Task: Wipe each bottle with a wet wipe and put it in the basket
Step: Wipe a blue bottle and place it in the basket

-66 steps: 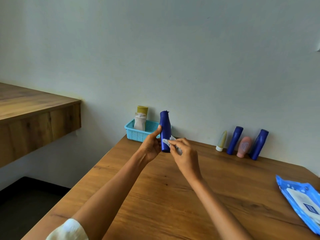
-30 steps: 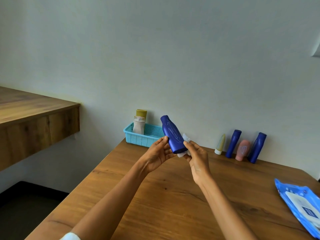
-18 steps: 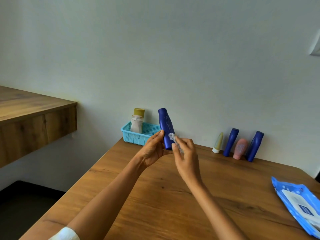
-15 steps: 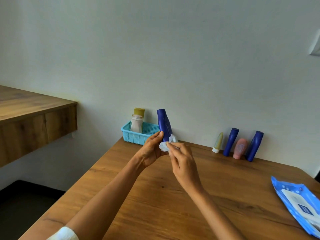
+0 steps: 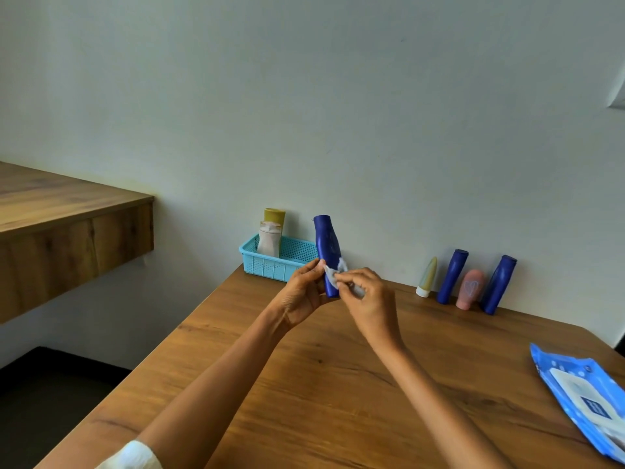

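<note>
My left hand [image 5: 302, 292] grips the lower end of a dark blue bottle [image 5: 326, 245], which stands nearly upright in the air above the wooden table [image 5: 338, 384]. My right hand [image 5: 368, 299] pinches a white wet wipe [image 5: 334, 274] against the bottle's lower side. Behind them at the table's far left corner sits the light blue basket [image 5: 270, 264], with a white bottle [image 5: 269, 240] and a yellow-green bottle [image 5: 275, 218] standing in it.
Against the wall to the right lean a small cream tube [image 5: 426, 277], two dark blue bottles [image 5: 451, 277] [image 5: 499, 286] and a pink bottle [image 5: 470, 289] between them. A blue wet-wipe pack [image 5: 585, 397] lies at the table's right edge. A wooden shelf [image 5: 67, 214] juts out at the left.
The blue bottle was tilted left a second ago and now stands nearly upright. My right hand keeps rubbing the wipe along its lower part.
</note>
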Demonstrator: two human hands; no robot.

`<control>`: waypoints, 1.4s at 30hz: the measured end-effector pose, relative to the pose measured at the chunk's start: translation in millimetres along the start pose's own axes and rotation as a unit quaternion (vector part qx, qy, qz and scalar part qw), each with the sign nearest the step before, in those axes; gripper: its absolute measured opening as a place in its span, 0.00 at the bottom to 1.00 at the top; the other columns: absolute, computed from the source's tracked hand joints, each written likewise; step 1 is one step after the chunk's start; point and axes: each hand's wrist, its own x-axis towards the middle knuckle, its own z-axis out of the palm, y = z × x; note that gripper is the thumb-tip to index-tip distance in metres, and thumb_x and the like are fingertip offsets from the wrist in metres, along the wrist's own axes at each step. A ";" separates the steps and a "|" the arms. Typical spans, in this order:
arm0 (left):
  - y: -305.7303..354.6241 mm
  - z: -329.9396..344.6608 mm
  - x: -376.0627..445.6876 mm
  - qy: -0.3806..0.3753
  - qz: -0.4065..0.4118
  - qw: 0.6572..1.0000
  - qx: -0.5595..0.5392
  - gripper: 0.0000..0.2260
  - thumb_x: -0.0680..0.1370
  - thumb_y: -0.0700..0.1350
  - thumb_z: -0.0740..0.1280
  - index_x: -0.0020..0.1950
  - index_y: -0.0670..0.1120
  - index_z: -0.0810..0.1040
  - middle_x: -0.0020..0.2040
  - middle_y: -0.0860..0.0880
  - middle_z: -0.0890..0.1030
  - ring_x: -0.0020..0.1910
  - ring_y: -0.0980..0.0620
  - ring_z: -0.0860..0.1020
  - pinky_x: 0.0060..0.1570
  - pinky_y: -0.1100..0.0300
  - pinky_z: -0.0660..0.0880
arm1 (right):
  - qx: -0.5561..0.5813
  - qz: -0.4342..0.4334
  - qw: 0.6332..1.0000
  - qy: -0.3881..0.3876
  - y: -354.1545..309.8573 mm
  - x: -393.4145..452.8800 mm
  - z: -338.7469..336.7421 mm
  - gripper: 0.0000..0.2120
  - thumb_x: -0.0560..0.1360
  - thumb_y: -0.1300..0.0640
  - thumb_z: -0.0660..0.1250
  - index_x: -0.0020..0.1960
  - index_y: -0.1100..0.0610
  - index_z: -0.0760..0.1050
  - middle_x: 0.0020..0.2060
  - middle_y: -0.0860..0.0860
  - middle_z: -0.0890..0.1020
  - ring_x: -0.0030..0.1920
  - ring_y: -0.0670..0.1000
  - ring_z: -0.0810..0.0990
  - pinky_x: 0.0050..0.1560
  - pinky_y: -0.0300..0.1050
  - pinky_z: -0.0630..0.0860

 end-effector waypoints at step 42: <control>0.2 14.1 -5.8 -0.018 -0.065 0.990 0.120 0.23 0.71 0.51 0.70 0.63 0.43 0.74 0.56 0.42 0.78 0.54 0.44 0.79 0.52 0.45 0.78 | -0.076 0.063 0.995 0.000 -10.8 47.6 -0.2 0.10 0.76 0.60 0.65 0.56 0.57 0.80 0.50 0.53 0.79 0.51 0.50 0.78 0.48 0.33 0.70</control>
